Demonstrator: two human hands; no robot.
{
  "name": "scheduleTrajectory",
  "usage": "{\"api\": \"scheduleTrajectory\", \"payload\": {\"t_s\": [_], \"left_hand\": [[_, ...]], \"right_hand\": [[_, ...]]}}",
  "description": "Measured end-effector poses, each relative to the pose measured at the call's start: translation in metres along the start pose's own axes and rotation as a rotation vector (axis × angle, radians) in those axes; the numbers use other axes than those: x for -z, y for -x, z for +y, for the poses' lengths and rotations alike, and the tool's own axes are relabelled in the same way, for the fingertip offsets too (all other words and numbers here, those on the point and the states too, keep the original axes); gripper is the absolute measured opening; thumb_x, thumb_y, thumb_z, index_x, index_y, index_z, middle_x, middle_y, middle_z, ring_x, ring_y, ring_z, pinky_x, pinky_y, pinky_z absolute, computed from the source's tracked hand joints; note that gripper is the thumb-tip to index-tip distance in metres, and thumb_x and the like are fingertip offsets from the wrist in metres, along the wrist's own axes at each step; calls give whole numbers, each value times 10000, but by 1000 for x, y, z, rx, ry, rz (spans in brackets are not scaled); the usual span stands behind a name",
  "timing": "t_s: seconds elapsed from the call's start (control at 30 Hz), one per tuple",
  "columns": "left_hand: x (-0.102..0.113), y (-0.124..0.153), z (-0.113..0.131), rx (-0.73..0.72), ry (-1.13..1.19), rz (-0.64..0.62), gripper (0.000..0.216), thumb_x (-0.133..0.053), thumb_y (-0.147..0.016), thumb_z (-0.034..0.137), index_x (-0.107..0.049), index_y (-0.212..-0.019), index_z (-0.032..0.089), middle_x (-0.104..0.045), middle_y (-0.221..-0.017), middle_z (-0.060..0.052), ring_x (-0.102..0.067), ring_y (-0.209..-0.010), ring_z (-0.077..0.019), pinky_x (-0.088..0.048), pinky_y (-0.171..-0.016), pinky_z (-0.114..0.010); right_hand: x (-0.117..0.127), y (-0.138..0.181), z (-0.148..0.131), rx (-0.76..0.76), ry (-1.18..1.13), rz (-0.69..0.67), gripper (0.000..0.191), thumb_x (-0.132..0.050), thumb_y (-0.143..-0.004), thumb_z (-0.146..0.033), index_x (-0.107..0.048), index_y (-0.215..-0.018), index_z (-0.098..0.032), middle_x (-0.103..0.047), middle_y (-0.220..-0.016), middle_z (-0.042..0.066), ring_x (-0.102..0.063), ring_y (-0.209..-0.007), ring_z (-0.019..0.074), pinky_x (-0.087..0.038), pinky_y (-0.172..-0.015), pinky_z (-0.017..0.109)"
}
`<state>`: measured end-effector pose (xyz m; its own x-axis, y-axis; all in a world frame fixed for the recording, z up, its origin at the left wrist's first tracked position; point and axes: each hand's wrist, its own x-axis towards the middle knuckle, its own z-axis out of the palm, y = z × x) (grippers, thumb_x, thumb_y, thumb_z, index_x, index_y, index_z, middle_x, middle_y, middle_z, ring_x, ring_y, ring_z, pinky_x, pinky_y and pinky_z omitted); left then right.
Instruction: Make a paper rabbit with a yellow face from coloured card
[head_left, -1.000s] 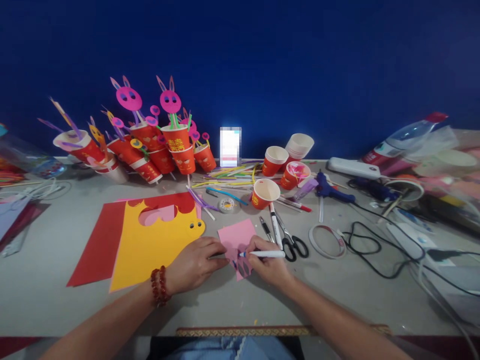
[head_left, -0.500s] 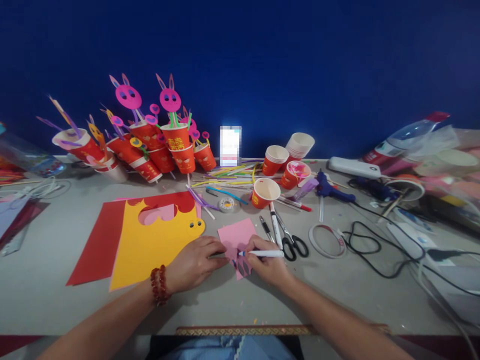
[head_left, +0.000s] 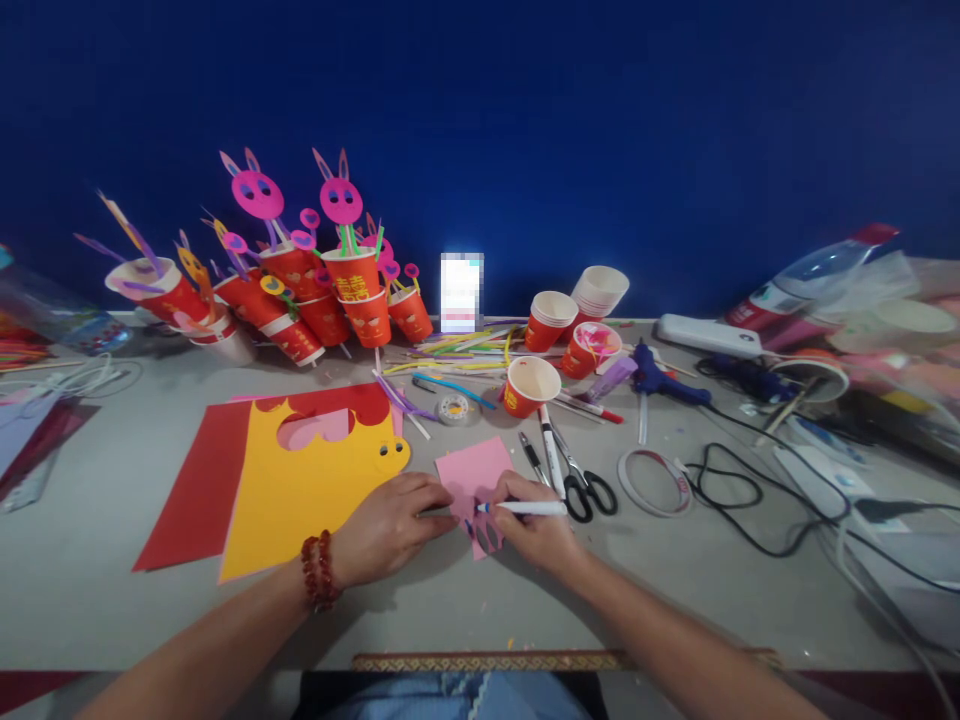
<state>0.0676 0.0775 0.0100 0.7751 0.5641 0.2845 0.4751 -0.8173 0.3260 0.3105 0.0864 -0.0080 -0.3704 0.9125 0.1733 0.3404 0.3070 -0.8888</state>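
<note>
Right of the yellow sheet (head_left: pixel 300 510), a pale pink paper (head_left: pixel 472 462) is lying askew, showing grey tabletop through oval cutouts near its bottom. Farther from the sheet, the right hand (head_left: pixel 534 528) is clamping a white pen (head_left: pixel 538 508), blue end pointing paperward. Nearer the sheet, the left hand (head_left: pixel 394 530) is steadying the paper's edge; whether it's pinching, I cannot tell.

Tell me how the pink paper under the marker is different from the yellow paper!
The pink paper is small; the yellow paper is much bigger. The right hand holds a white marker at the pink paper; the yellow paper has none. The pink paper lies on the table; the yellow paper overlaps red paper. Both have pieces cut out.
</note>
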Motion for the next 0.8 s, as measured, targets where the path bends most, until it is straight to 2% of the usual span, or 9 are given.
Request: {"api": "scheduleTrajectory", "payload": {"t_s": [0.8], "left_hand": [[1,-1,1,-4,0,16,260,-468,-944,154,-663,-1105,211,-663,-1102,-100,-572,-1057,-240,-508,-892,-410]], "right_hand": [[0,0,0,8,5,-4,131,-501,-718,-110,-484,-648,-219,-530,-576,-34,-456,-509,124,-324,-515,252]]}}
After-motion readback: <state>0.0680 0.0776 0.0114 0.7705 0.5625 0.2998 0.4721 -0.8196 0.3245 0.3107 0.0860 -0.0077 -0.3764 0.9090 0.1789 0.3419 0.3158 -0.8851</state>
